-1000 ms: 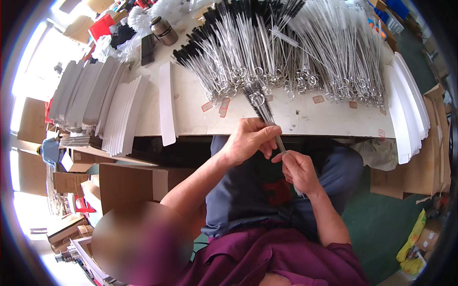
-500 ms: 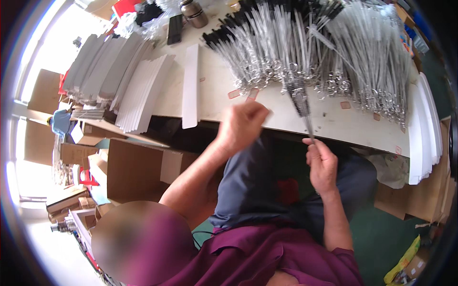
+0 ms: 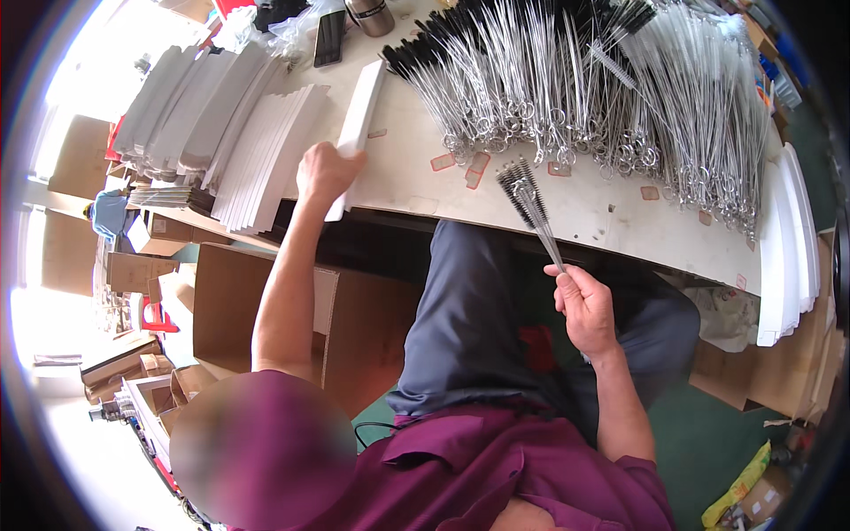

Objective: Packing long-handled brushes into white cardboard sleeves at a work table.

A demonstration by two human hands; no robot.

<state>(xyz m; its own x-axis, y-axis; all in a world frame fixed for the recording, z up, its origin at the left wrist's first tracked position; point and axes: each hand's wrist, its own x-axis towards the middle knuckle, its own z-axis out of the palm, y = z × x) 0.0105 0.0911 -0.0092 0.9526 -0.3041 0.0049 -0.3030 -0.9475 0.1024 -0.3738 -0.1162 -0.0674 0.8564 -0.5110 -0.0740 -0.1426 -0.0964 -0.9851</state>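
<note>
"Position of the wire-brush bundle [image 3: 529, 202]?"

"Across the front edge of the table [image 3: 633, 232], long axis slanting, bristles pointing away and leftward; right hand [image 3: 586, 310] pinching the stems."

"Left hand [image 3: 329, 170]?"

"Over a narrow white carton [image 3: 362, 104]; finger grip, cannot tell."

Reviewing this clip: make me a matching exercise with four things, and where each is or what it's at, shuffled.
1. Left hand
2. Right hand
3. Dark phone
4. Cardboard box

A. Beside the metal flask
B. Holding several thin brushes near their lower ends
C. Open, below the tabletop
D. At the lone white strip

Pairs: 1-D, 2-B, 3-A, 4-C
</note>
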